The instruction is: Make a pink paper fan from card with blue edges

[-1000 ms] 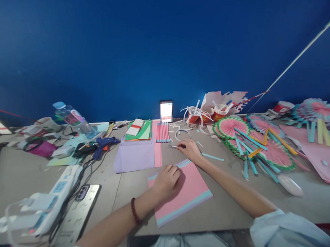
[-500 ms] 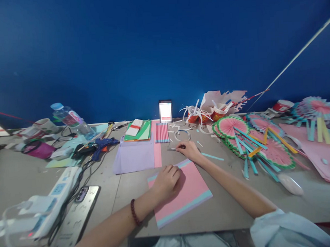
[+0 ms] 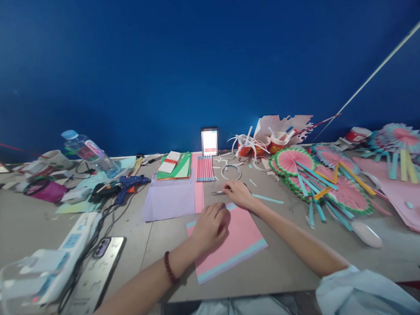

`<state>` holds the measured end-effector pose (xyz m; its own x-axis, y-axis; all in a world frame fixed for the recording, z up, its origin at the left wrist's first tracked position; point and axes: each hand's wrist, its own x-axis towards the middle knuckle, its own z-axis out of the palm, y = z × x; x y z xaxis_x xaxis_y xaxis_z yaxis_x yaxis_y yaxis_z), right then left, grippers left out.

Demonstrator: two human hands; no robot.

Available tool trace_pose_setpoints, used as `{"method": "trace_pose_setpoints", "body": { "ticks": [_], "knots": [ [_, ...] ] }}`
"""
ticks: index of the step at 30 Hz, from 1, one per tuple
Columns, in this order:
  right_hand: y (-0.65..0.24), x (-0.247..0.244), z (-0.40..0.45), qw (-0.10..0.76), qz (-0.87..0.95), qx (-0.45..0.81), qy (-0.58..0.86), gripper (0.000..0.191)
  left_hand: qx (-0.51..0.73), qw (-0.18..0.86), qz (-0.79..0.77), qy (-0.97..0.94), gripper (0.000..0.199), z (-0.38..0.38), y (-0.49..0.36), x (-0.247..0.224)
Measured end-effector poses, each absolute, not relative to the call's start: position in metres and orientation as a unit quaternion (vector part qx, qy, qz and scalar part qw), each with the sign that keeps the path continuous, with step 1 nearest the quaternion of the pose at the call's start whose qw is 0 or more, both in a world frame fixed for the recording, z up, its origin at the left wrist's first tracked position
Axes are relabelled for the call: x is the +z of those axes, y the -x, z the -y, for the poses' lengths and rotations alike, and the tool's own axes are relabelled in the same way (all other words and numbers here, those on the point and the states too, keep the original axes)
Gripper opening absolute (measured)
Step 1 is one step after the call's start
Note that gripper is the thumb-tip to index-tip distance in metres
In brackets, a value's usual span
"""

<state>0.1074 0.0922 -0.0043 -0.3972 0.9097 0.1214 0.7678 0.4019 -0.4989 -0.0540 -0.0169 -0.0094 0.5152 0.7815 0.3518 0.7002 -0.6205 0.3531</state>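
A pink sheet of paper (image 3: 239,233) with light-blue bands along two opposite edges lies at a slant before me. My left hand (image 3: 211,225) rests over its left part, fingers curled inward. Its fingertips are hidden, so what they hold, if anything, does not show. Just beyond the sheet's far edge, my right hand (image 3: 236,192) is closed low over the table on a pair of scissors (image 3: 216,193). Their thin metal tips point left from under the fingers, and the rest is mostly covered by the hand.
Purple paper (image 3: 172,201), striped pink sticks (image 3: 205,169) and a lit screen (image 3: 210,142) stand ahead. At right lie watermelon-patterned paper fans (image 3: 293,162) and a white spoon-like piece (image 3: 366,234). A phone (image 3: 96,274), power strip (image 3: 70,256), glue gun (image 3: 129,186) and bottle (image 3: 91,153) are left.
My right hand has flattened and lowered slightly around the scissors. The left hand has stayed over the pink sheet, its fingers shifting a little. The whole view has shifted slightly.
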Motion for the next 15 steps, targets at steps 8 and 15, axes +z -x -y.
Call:
{"method": "trace_pose_setpoints", "body": {
  "ticks": [8, 15],
  "knots": [
    [-0.105, 0.003, -0.088, 0.17, 0.82, 0.182, 0.515, 0.014, 0.195, 0.061, -0.481, -0.852, 0.057, 0.01, 0.059, -0.008],
    [-0.111, 0.01, -0.091, 0.177, 0.799, 0.241, 0.521, 0.016, 0.172, 0.054, -0.489, -0.853, 0.059, 0.011, 0.058, -0.014]
  ]
}}
